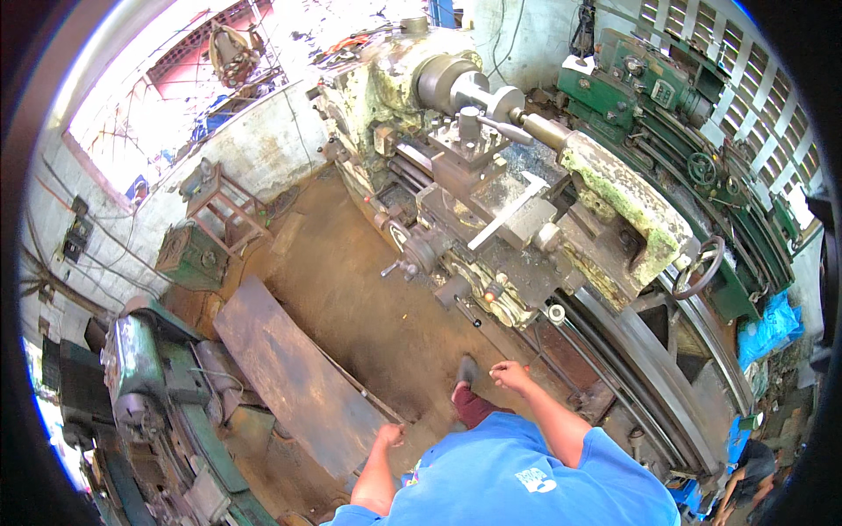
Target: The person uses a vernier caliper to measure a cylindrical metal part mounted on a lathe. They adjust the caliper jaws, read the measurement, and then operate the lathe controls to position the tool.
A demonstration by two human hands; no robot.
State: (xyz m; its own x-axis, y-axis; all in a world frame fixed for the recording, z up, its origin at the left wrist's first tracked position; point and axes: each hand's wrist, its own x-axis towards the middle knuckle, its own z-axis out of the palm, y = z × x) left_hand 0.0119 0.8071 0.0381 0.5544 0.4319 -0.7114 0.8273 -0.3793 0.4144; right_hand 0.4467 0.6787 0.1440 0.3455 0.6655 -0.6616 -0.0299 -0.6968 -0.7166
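My left hand (391,435) hangs at my side with its fingers curled, near the edge of a long rusty metal sheet (294,368). In front of my body, my right hand (510,376) is raised with its fingers drawn together. Anything inside either hand is too small or hidden to make out. Ahead and to the right stands a large worn lathe (605,188). A round stepped metal workpiece (474,92) is mounted in its chuck (441,81). Across the carriage lies a pale L-shaped measuring tool (507,213), apart from both hands.
The lathe's handwheel (700,266) sticks out at right, above its long bed rails (636,351). Behind it stands a green lathe (631,88). At lower left is another green machine (136,368). A wooden stool (224,206) stands by the wall. Another person (752,473) bends at lower right.
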